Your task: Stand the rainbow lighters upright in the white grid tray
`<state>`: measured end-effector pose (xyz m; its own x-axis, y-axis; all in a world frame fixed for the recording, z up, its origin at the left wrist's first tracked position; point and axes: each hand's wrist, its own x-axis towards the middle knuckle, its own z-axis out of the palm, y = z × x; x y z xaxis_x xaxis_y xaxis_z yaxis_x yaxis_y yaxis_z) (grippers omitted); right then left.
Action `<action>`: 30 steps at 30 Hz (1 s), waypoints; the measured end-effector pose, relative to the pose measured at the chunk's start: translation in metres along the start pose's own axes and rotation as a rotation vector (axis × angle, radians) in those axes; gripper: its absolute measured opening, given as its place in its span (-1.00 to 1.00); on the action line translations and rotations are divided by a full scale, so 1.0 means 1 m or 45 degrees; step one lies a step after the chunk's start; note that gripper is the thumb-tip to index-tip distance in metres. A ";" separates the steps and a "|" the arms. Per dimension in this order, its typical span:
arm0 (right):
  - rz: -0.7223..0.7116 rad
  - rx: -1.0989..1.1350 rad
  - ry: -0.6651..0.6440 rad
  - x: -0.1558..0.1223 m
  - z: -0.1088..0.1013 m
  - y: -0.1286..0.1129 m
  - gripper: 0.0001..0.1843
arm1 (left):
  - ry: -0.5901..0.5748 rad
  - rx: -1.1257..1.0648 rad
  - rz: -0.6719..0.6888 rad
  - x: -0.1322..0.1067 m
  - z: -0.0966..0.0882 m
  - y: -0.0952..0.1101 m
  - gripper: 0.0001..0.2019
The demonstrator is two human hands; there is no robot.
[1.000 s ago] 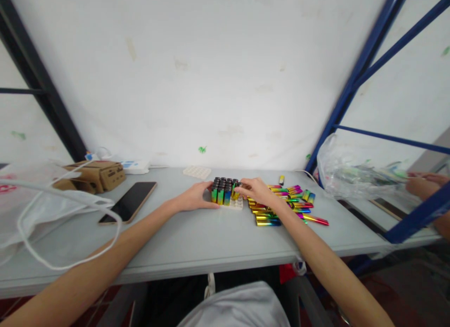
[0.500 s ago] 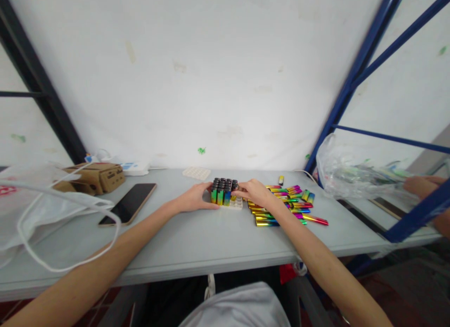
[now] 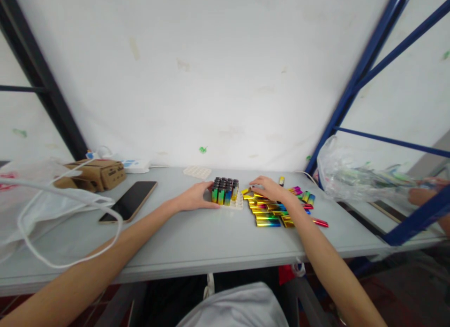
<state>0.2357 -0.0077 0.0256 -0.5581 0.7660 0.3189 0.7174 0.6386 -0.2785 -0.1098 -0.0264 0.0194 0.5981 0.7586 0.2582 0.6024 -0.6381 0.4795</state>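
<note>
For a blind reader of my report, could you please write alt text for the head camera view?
A person's left hand rests against a white tray of upright lighters, while the right hand touches loose lighters lying on a grey table. A phone lies farther left.

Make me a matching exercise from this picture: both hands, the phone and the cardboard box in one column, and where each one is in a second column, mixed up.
Things
1. left hand
2. right hand
3. phone
4. cardboard box

Places
a. flat on the table, left of both hands, screen dark
b. against the left side of the tray of upright lighters
c. far left of the table, back near the wall
d. on the loose pile of rainbow lighters

Pairs: 1-b; 2-d; 3-a; 4-c
</note>
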 end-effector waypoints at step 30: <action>0.295 1.669 0.285 0.015 0.015 -0.054 -0.56 | -0.016 -0.006 -0.011 0.000 -0.001 0.003 -0.31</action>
<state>0.1822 -0.0296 0.0324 -0.3097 0.9170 0.2514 -0.2081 0.1927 -0.9589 -0.1088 -0.0285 0.0216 0.5996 0.7623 0.2438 0.6051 -0.6312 0.4853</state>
